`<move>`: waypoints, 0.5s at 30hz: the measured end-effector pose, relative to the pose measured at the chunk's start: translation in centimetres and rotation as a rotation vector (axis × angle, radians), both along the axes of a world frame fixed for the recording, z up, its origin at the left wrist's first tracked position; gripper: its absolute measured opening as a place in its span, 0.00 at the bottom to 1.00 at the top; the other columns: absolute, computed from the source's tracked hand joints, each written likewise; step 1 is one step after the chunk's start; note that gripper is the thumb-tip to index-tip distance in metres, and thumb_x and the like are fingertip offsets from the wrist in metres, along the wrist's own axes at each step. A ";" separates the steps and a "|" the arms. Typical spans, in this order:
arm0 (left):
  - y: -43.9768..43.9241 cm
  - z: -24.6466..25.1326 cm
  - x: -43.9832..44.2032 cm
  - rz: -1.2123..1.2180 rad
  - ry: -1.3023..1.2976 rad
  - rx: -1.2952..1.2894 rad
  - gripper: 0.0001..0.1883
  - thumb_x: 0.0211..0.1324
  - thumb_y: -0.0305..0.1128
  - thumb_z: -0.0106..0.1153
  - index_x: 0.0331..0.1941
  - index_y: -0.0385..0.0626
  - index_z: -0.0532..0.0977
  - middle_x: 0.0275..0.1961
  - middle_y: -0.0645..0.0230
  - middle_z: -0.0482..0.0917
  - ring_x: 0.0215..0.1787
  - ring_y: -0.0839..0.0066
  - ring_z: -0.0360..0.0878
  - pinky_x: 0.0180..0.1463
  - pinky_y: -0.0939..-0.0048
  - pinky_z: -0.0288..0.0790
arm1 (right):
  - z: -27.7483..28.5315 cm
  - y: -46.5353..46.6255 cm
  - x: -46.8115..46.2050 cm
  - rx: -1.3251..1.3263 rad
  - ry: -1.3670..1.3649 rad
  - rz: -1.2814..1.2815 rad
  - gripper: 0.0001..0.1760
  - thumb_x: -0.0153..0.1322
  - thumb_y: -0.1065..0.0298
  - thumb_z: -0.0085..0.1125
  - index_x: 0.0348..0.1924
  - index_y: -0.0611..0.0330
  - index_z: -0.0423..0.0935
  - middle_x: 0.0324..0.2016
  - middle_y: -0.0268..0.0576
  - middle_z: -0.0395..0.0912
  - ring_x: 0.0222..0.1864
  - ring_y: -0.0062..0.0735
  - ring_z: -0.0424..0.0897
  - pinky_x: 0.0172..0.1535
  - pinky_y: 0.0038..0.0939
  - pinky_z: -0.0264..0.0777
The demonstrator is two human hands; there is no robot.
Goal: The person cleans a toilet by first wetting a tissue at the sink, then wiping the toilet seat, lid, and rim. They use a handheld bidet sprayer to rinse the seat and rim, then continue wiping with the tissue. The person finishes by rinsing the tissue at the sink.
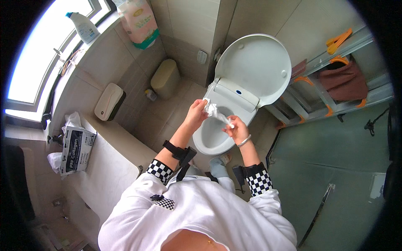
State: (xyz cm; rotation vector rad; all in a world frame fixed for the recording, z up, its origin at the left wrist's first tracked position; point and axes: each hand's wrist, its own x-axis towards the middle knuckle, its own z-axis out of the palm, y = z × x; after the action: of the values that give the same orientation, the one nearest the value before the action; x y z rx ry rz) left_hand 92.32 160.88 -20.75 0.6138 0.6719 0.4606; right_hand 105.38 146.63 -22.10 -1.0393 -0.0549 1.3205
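Above the open toilet bowl (209,138), a twisted white tissue or wipe (220,115) stretches between my two hands. My left hand (198,112) grips its bunched upper end, near the back left of the seat. The narrow, tightly twisted end is pinched by the fingers of my right hand (237,128), over the right side of the bowl. The round toilet lid (254,67) is raised. A bangle circles my right wrist, and a dark strap with a small device is on each forearm.
To the left, a white counter (106,166) bears a box (77,150) with writing. A beige bin (165,78) and a small bottle (150,94) stand on the floor at the back. At right are a rack (317,91) with a brown cloth (345,80) and a glass panel (329,147).
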 end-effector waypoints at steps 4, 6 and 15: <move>0.1 1.3 -1.3 -0.057 0.062 0.175 0.07 0.56 0.37 0.48 0.32 0.48 0.67 0.26 0.78 0.70 0.30 0.87 0.68 0.32 0.84 0.63 | 1.6 1.8 -3.0 0.015 -0.874 0.163 0.15 0.64 0.67 0.49 0.41 0.65 0.66 0.29 0.42 0.74 0.29 0.24 0.74 0.39 0.24 0.68; -0.2 2.3 -1.8 -0.090 -0.016 0.234 0.08 0.56 0.38 0.47 0.34 0.48 0.68 0.27 0.78 0.70 0.30 0.87 0.68 0.33 0.85 0.63 | 2.6 3.0 -3.7 0.170 -0.862 0.084 0.18 0.63 0.62 0.54 0.40 0.66 0.67 0.30 0.42 0.75 0.32 0.23 0.73 0.37 0.23 0.67; -0.1 5.1 -2.9 -0.249 0.127 0.926 0.11 0.51 0.33 0.52 0.36 0.39 0.71 0.28 0.73 0.71 0.29 0.86 0.66 0.34 0.82 0.63 | 5.9 3.2 -2.9 -0.040 -0.774 0.041 0.12 0.60 0.74 0.54 0.35 0.63 0.66 0.29 0.37 0.71 0.31 0.20 0.71 0.36 0.20 0.67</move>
State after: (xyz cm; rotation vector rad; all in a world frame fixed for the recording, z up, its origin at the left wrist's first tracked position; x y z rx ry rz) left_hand 89.43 160.78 -15.62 1.5921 0.4657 0.4902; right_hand 102.48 149.87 -16.24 -1.5377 -0.6337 0.8892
